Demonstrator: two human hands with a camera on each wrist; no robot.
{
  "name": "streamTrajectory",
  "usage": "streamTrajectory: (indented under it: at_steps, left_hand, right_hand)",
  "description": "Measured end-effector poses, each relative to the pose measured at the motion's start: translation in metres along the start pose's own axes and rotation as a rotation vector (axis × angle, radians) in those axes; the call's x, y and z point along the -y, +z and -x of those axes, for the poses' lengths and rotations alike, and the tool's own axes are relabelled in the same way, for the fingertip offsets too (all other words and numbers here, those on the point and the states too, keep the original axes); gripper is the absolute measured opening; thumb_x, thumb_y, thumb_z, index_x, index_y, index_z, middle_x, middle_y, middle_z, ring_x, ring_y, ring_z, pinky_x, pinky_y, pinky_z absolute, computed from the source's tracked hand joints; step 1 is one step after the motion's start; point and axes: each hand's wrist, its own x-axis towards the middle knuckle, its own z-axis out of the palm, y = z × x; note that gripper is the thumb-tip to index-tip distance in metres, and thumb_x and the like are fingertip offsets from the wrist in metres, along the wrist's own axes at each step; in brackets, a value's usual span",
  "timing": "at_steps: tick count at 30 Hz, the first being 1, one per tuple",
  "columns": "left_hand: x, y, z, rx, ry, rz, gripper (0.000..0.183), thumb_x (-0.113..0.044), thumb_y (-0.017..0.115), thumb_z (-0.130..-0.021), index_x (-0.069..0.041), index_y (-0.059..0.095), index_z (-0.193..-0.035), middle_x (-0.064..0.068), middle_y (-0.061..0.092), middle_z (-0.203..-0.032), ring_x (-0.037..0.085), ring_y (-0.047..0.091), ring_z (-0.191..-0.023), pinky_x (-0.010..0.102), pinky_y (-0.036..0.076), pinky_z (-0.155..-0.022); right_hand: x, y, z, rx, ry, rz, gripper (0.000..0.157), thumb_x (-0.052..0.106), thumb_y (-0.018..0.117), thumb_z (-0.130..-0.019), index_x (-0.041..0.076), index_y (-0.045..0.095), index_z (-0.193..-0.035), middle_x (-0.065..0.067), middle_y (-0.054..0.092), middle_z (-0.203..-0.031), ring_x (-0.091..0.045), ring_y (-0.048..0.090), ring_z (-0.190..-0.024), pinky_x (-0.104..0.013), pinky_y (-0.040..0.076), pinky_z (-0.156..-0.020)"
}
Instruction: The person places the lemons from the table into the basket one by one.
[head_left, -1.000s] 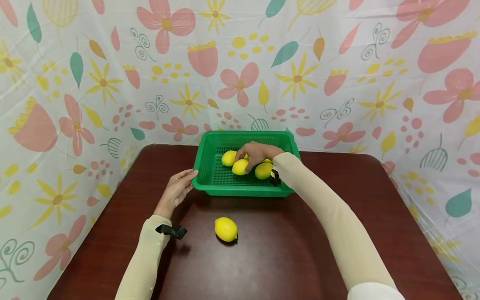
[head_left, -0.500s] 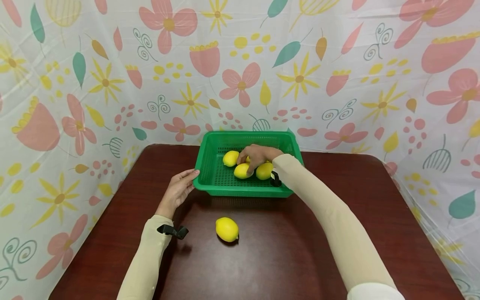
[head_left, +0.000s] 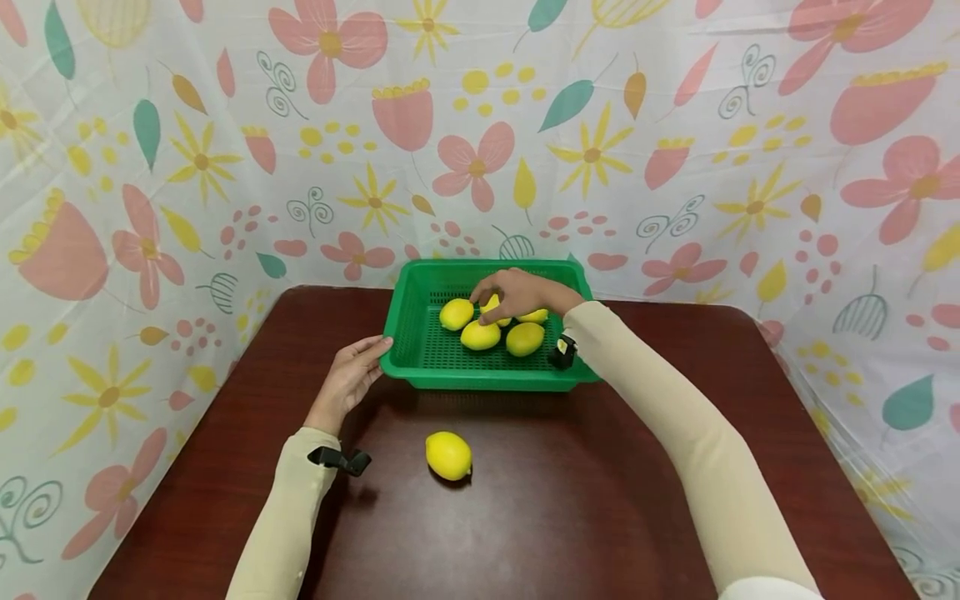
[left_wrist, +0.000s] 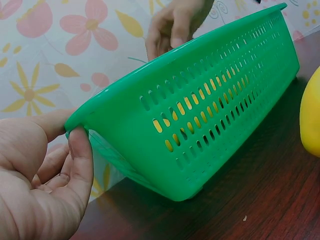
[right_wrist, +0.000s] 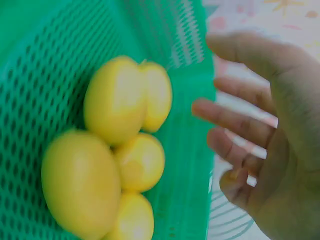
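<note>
A green plastic basket with slotted walls stands at the back of the table, with several yellow lemons in it. My left hand pinches the rim at the basket's left front corner; the left wrist view shows thumb and fingers on that rim. Above the lemons hovers my right hand, fingers spread and loosely bent, holding nothing. In the right wrist view, a gap separates that hand from the lemons. One more lemon lies on the table in front of the basket.
The dark reddish-brown table runs up to a flower-printed curtain close behind the basket. Another stretch of curtain hangs along the left side. A black strap mount sits on the left wrist.
My right hand has let go of the front lemon and lifted up off it, uncovering more lemons. The left hand keeps its hold on the rim, and the table lemon stays put.
</note>
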Motion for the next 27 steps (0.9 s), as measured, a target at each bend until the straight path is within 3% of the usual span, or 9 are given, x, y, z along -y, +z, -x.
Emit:
streamTrajectory:
  at_steps: [6,9,16,21,27]
  left_hand:
    - [-0.003,0.000,0.001,-0.004,0.005,-0.007,0.059,-0.024,0.068,-0.102,0.003,0.044,-0.149,-0.001,0.066,-0.111,0.005,0.067,-0.093,0.019,0.055,-0.081]
    - [-0.003,0.001,0.002,-0.004,0.000,-0.006,0.058,-0.024,0.068,-0.102,0.002,0.045,-0.148,-0.002,0.066,-0.111,0.005,0.067,-0.092,0.019,0.055,-0.080]
    - [-0.001,0.001,0.001,-0.003,-0.004,0.000,0.057,-0.024,0.069,-0.101,0.002,0.047,-0.146,-0.003,0.067,-0.108,0.005,0.067,-0.091,0.019,0.055,-0.079]
    - [-0.001,0.001,0.001,-0.008,-0.004,0.004,0.055,-0.023,0.068,-0.102,0.002,0.047,-0.146,-0.006,0.068,-0.104,0.005,0.067,-0.091,0.018,0.055,-0.080]
    - [-0.001,0.002,0.002,-0.005,-0.006,0.002,0.055,-0.024,0.067,-0.102,0.002,0.047,-0.146,-0.005,0.067,-0.105,0.005,0.067,-0.090,0.018,0.055,-0.080]
  right_hand:
    - [0.028,0.009,0.028,-0.268,0.034,-0.015,0.042,0.038,0.073,-0.096,0.012,0.070,-0.128,-0.008,0.073,-0.119,-0.022,0.071,-0.097,-0.041,0.058,-0.083]
    - [0.045,0.019,0.044,-0.358,0.072,-0.020,0.041,0.039,0.074,-0.095,0.011,0.071,-0.124,-0.007,0.075,-0.114,-0.022,0.072,-0.093,-0.040,0.059,-0.081]
    - [0.080,0.044,0.071,-0.479,0.107,0.016,0.040,0.044,0.076,-0.092,0.012,0.074,-0.116,-0.008,0.076,-0.107,-0.018,0.069,-0.085,-0.036,0.057,-0.075]
    - [0.098,0.062,0.083,-0.542,0.065,0.073,0.039,0.046,0.079,-0.089,0.014,0.075,-0.111,-0.002,0.076,-0.100,-0.014,0.068,-0.081,-0.032,0.056,-0.068]
    - [0.111,0.090,0.099,-0.556,-0.006,0.063,0.037,0.045,0.080,-0.087,0.014,0.076,-0.109,0.001,0.075,-0.099,-0.015,0.069,-0.083,-0.030,0.056,-0.067]
